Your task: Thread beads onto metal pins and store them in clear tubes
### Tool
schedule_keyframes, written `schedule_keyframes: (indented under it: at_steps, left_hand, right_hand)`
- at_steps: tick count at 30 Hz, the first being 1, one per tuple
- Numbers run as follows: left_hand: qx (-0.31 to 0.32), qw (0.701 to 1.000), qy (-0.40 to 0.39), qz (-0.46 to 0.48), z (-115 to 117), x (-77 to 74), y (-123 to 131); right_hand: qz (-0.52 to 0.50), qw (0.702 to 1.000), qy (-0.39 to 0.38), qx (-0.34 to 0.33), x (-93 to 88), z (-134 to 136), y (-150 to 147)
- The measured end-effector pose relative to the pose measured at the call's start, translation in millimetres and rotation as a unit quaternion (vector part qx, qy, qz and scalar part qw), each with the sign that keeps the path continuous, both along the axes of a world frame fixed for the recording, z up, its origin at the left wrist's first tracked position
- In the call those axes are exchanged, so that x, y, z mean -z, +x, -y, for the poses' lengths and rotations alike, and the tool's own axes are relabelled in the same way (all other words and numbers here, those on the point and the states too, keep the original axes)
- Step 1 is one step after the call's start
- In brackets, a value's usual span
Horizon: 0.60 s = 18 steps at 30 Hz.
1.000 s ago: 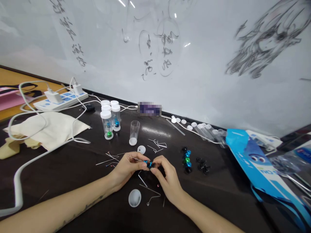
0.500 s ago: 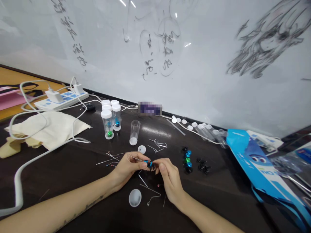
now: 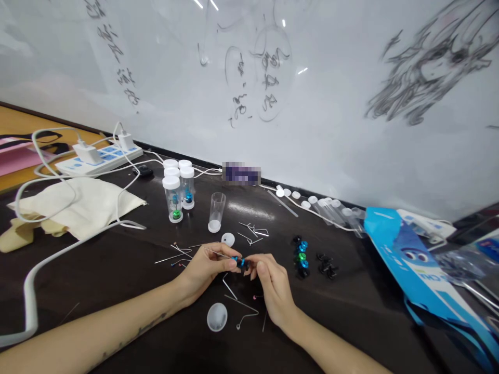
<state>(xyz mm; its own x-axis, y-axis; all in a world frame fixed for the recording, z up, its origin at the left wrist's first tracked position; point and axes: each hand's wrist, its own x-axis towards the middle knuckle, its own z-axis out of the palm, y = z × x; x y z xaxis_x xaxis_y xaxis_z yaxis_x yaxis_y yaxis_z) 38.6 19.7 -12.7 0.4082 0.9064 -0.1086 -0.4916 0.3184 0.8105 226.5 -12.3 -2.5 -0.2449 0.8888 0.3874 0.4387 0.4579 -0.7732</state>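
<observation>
My left hand [image 3: 206, 269] pinches a thin metal pin [image 3: 218, 254] that carries small blue and black beads [image 3: 240, 262] at its tip. My right hand [image 3: 270, 283] meets it from the right, fingertips pinched on the beads. Both hands hover just above the dark table [image 3: 117, 270]. A row of loose blue, green and black beads [image 3: 300, 256] lies right of my right hand. More bent pins [image 3: 177, 254] lie left of my left hand. A round white lid [image 3: 217, 317] rests below the hands.
Several capped clear vials [image 3: 177, 189] with beads stand behind, beside an open vial [image 3: 216, 211] and a small white cap [image 3: 228, 239]. Empty tubes [image 3: 331, 210] lie at the whiteboard's foot. A blue bag [image 3: 413, 265] lies right, a cream cloth [image 3: 74, 205], white cables and a power strip [image 3: 99, 156] left.
The hands stay almost in place. My right fingers have shifted slightly on the beads at the pin's tip.
</observation>
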Motion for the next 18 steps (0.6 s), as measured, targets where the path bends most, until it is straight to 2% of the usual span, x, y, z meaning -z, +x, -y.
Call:
schedule_keyframes:
  at_steps: [18]
  left_hand:
    - [0.003, 1.0, 0.003, 0.004, -0.8, -1.0, -0.1]
  right_hand:
    - [-0.001, 1.0, -0.006, -0.007, -1.9, -1.1, -0.7]
